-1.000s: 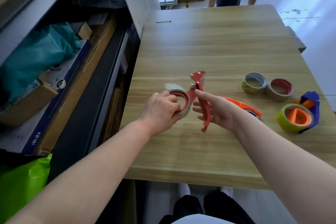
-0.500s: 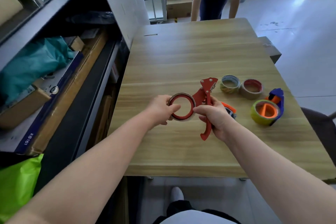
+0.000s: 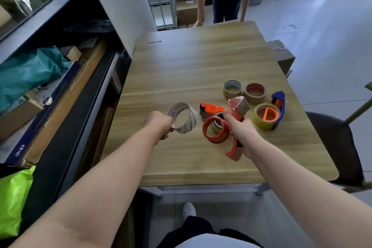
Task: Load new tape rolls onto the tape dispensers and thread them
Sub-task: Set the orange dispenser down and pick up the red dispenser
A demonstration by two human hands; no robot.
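My right hand (image 3: pixel 240 129) grips the handle of a red tape dispenser (image 3: pixel 234 148) above the table; its bare red hub ring (image 3: pixel 216 130) faces left and its metal blade plate (image 3: pixel 240 105) points up. My left hand (image 3: pixel 160 127) holds a thin, empty cardboard tape core (image 3: pixel 184 118) at its near rim, apart from the dispenser and to its left. On the table lie an orange dispenser (image 3: pixel 211 109), a blue dispenser (image 3: pixel 278 101) carrying a yellow roll (image 3: pixel 265 116), and two loose rolls: a grey-rimmed tape roll (image 3: pixel 232 88) and a red-cored tape roll (image 3: pixel 255 92).
The wooden table (image 3: pixel 191 66) stands beside a dark shelf unit (image 3: pixel 60 86) on the left. A person stands at the far end with hands on the table edge (image 3: pixel 221 24). A dark chair (image 3: pixel 334 143) sits at the right, a cardboard box (image 3: pixel 281 56) beyond it.
The empty core has come off the red dispenser's hub and moved left in my left hand. My right hand has swung the dispenser to the right. The camera has pulled back.
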